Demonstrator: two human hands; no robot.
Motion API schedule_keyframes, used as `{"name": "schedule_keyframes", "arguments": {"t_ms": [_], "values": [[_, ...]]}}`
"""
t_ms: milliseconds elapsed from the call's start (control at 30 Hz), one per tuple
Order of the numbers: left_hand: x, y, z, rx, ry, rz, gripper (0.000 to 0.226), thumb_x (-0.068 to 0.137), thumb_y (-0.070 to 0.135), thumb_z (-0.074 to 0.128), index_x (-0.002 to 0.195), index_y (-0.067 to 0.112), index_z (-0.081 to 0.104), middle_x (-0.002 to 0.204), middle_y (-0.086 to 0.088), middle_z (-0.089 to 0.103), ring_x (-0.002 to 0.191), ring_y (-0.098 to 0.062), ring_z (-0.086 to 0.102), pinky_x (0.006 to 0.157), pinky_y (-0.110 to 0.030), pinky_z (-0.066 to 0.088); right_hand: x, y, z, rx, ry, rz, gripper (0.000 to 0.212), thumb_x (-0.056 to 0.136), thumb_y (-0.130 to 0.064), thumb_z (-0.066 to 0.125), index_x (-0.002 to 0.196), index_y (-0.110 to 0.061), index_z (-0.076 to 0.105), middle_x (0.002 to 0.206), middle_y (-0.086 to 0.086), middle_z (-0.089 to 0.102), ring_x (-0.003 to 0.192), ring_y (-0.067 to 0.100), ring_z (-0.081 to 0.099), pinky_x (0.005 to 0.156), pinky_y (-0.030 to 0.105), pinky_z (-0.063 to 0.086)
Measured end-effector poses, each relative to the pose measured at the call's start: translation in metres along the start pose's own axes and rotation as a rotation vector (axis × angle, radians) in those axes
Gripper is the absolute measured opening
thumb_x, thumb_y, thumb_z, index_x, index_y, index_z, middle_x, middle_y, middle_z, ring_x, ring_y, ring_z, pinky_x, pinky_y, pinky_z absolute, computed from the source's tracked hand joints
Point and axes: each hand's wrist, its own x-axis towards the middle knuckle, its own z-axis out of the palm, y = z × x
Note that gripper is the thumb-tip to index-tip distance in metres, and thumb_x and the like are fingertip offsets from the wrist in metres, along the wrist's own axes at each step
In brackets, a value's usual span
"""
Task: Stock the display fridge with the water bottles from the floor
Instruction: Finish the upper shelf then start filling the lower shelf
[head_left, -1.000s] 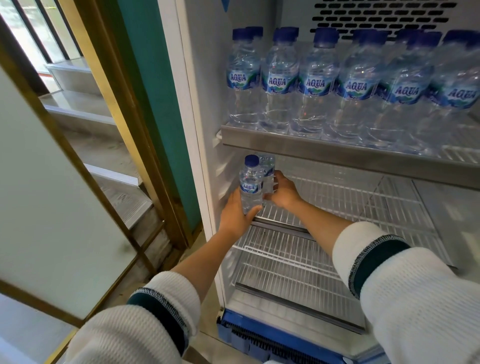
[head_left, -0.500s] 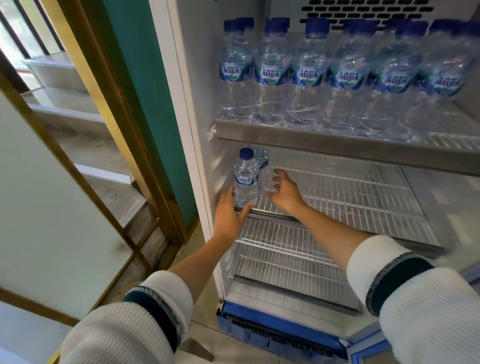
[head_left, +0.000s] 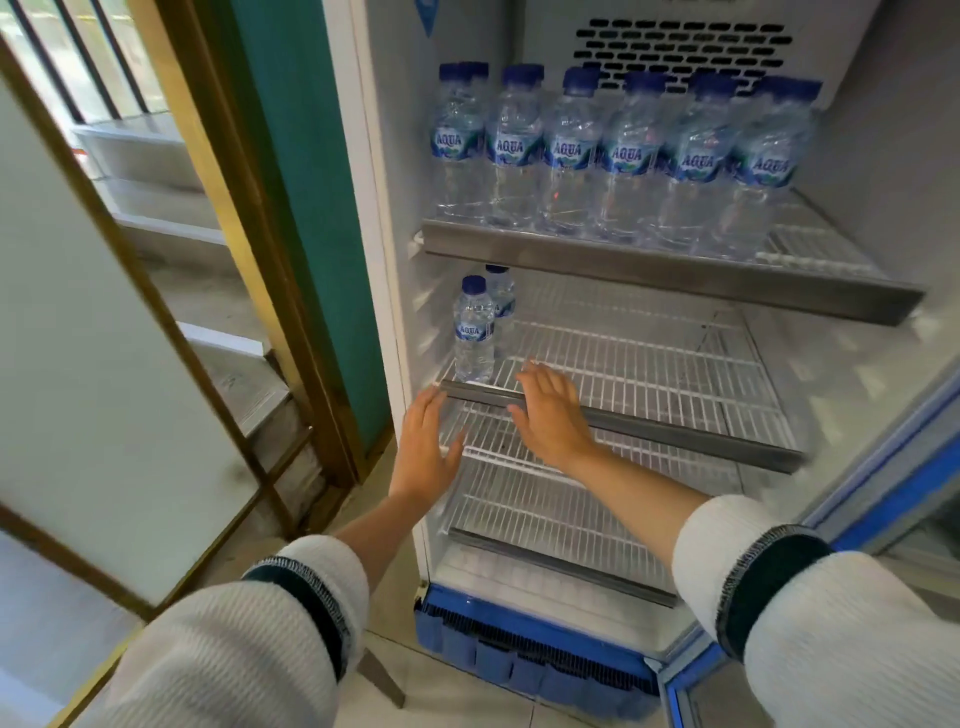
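A: Why are the two small water bottles (head_left: 474, 332) tucked into the far left corner of the middle shelf (head_left: 649, 364)?

B: Likely to start a tidy row against the fridge wall (head_left: 387, 218), the way the top shelf (head_left: 670, 270) is already lined with bottles (head_left: 618, 156), labels forward. One stands at the front rail; the second sits right behind it, and I can't quite tell whether they touch.

A: And the hands?

B: Both are free. The left hand (head_left: 426, 447) hangs just outside the rail with its fingers (head_left: 428, 402) straight and loose, holding nothing. The right hand (head_left: 550, 410) lies over the rail, fingers spread flat, also holding nothing, a little to the right of the front bottle and apart from it.

A: So what comes next?

B: I'd judge another trip down for more bottles. The middle shelf is nearly all bare wire and the bottom shelf (head_left: 545, 514) holds none. No floor stock shows in this view.
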Motion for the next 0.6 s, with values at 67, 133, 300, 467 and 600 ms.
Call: {"name": "schedule_keyframes", "arguments": {"t_ms": [67,133,300,467,600], "values": [[-0.020,-0.002,-0.016,0.085,-0.027,-0.026,0.064,0.095,0.028,0.059,0.149,0.011,0.029,0.156,-0.006,0.027,0.146,-0.022,0.020,0.121,-0.038,0.016,-0.015,-0.007,0.001,-0.036,-0.066,-0.042,0.057,0.099,-0.035,0.045,0.148,-0.011,0.026,0.158,0.008,0.020,0.147,0.024,0.012,0.120,0.046,0.008],[-0.048,-0.003,-0.034,0.171,-0.043,-0.095,0.066,0.095,0.032,0.057,0.151,0.012,0.027,0.158,-0.005,0.024,0.148,-0.022,0.013,0.122,-0.041,0.012,-0.037,-0.019,0.002,-0.049,-0.120,-0.063,0.063,0.099,-0.041,0.043,0.151,-0.013,0.019,0.161,0.006,0.013,0.148,0.023,0.006,0.120,0.046,0.004],[-0.134,-0.005,-0.078,0.332,-0.108,-0.258,0.070,0.095,0.036,0.057,0.152,0.017,0.023,0.161,-0.002,0.014,0.150,-0.020,0.003,0.122,-0.044,0.001,-0.099,-0.052,0.014,-0.024,-0.195,-0.098,0.069,0.098,-0.047,0.041,0.153,-0.017,0.012,0.162,0.005,0.008,0.149,0.024,0.004,0.120,0.051,0.005],[-0.256,-0.006,-0.116,0.315,-0.131,-0.420,0.067,0.092,0.031,0.060,0.150,0.018,0.029,0.160,-0.002,0.018,0.149,-0.021,0.008,0.121,-0.046,0.001,-0.166,-0.091,0.046,-0.009,-0.334,-0.137,0.071,0.098,-0.046,0.040,0.153,-0.017,0.007,0.162,0.005,0.004,0.149,0.024,0.003,0.120,0.049,0.006],[-0.352,-0.021,-0.147,0.369,-0.170,-0.585,0.064,0.091,0.032,0.062,0.147,0.021,0.034,0.159,-0.004,0.022,0.148,-0.025,0.015,0.120,-0.053,0.005,-0.221,-0.133,0.076,-0.021,-0.457,-0.187,0.076,0.098,-0.047,0.041,0.154,-0.016,0.000,0.162,0.005,0.000,0.149,0.025,0.001,0.119,0.050,0.006]]}}
